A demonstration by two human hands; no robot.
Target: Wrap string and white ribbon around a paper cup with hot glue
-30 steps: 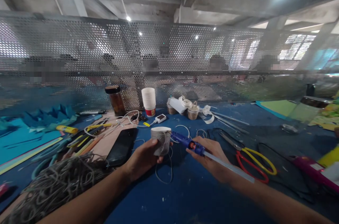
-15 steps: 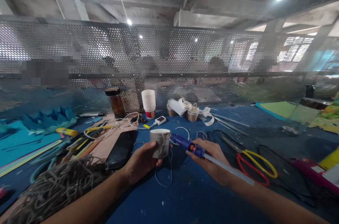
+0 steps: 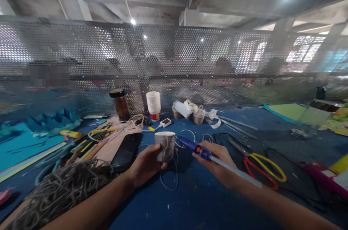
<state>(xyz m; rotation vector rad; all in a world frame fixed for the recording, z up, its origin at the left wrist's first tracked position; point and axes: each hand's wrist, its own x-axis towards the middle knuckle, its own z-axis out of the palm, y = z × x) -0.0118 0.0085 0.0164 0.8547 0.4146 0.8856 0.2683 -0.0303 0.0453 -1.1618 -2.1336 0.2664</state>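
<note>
My left hand [image 3: 148, 163] is wrapped round a small paper cup [image 3: 165, 146] with grey cord wound on its side. A loose tail of the grey cord [image 3: 177, 175] hangs below the cup in a loop. My right hand [image 3: 216, 155] grips a blue hot glue gun [image 3: 190, 145], whose nozzle points left at the cup's upper right rim. Whether the tip touches the cup I cannot tell. Out of the gun's back end sticks a long clear glue stick [image 3: 236, 170], lying over my right wrist.
A heap of grey cord [image 3: 65, 190] and a black phone [image 3: 126, 152] lie on the left. Behind stand stacked paper cups [image 3: 153, 105] and a brown jar [image 3: 119, 106]. To the right are scissors [image 3: 261, 168], spare glue sticks [image 3: 236, 125] and a magenta tool [image 3: 323, 175].
Both hands hold nearly the same place, with the cup and glue gun still in them. The whole view has shifted very slightly.
</note>
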